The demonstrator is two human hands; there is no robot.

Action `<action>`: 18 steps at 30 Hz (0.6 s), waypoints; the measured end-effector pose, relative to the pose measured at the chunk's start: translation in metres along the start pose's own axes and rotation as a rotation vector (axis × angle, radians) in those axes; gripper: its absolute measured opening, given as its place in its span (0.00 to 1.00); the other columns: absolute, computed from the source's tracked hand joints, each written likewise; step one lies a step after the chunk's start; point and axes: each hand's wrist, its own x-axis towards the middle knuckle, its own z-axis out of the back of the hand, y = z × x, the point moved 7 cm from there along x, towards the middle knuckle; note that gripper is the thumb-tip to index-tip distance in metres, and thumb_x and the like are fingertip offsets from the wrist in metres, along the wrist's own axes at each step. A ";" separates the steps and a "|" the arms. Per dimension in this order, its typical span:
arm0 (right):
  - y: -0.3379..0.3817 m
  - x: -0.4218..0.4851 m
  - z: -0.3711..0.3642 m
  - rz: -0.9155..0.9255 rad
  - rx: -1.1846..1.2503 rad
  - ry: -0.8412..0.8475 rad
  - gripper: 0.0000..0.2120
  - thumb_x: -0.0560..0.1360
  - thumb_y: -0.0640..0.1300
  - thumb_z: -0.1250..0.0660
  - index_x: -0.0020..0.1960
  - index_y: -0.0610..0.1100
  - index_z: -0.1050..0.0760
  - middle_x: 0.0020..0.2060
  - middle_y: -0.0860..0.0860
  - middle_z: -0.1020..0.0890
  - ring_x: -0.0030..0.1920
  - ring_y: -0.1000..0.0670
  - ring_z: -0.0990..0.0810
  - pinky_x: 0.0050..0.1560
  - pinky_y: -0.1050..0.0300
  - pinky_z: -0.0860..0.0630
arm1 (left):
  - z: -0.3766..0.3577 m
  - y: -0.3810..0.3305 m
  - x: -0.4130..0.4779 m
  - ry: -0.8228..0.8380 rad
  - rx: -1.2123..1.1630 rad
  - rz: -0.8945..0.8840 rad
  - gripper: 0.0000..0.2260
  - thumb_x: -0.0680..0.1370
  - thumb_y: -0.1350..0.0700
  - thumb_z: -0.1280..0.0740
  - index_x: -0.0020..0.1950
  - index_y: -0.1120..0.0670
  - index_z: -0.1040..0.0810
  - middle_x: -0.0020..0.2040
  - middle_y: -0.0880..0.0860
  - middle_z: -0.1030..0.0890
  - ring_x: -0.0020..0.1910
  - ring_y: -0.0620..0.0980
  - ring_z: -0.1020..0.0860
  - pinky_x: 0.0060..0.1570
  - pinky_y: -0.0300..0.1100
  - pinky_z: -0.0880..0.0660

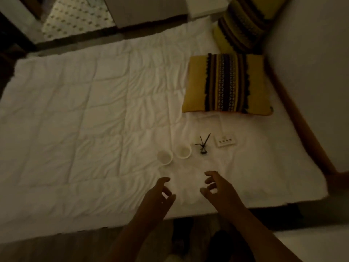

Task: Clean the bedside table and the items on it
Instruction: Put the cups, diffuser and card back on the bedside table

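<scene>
Two small white cups (164,157) (183,151) stand side by side on the white quilt (94,120) of a bed. To their right lies a small dark sprig-like ornament (203,145), and further right a white rectangular remote or switch plate (226,142). My left hand (160,193) and my right hand (217,186) hover over the quilt's near edge, just short of the cups. Both have loosely curled fingers and hold nothing. The room is dim.
A yellow cushion with dark striped pattern (227,84) lies flat on the bed beyond the items; a second one (243,21) leans in the far right corner by the wall (311,53). A wooden bed frame (302,133) runs along the right. Floor shows beneath my arms.
</scene>
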 end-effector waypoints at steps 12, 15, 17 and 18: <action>-0.095 0.196 -0.113 0.082 -0.003 -0.150 0.48 0.67 0.53 0.25 0.76 0.58 0.53 0.72 0.53 0.38 0.68 0.53 0.31 0.61 0.54 0.26 | -0.064 0.145 0.187 -0.375 -0.124 -0.021 0.50 0.66 0.47 0.23 0.78 0.43 0.54 0.70 0.50 0.37 0.59 0.45 0.26 0.52 0.44 0.23; -0.111 0.219 -0.128 0.114 -0.094 -0.243 0.53 0.65 0.52 0.23 0.76 0.58 0.56 0.73 0.54 0.43 0.67 0.54 0.32 0.57 0.60 0.25 | -0.080 0.170 0.215 -0.418 -0.070 -0.055 0.53 0.65 0.44 0.23 0.78 0.45 0.55 0.75 0.50 0.45 0.72 0.49 0.40 0.64 0.49 0.32; -0.112 0.226 -0.131 0.153 -0.108 -0.323 0.54 0.65 0.51 0.22 0.77 0.56 0.56 0.73 0.51 0.44 0.69 0.53 0.34 0.58 0.63 0.29 | -0.087 0.179 0.227 -0.416 -0.085 -0.065 0.54 0.64 0.44 0.22 0.78 0.47 0.55 0.76 0.50 0.47 0.73 0.45 0.44 0.67 0.47 0.35; -0.111 0.229 -0.133 0.170 -0.112 -0.358 0.54 0.65 0.51 0.22 0.77 0.54 0.56 0.74 0.50 0.44 0.71 0.52 0.36 0.60 0.63 0.31 | -0.089 0.183 0.231 -0.421 -0.106 -0.055 0.55 0.64 0.43 0.22 0.78 0.47 0.55 0.76 0.50 0.47 0.72 0.41 0.44 0.66 0.44 0.36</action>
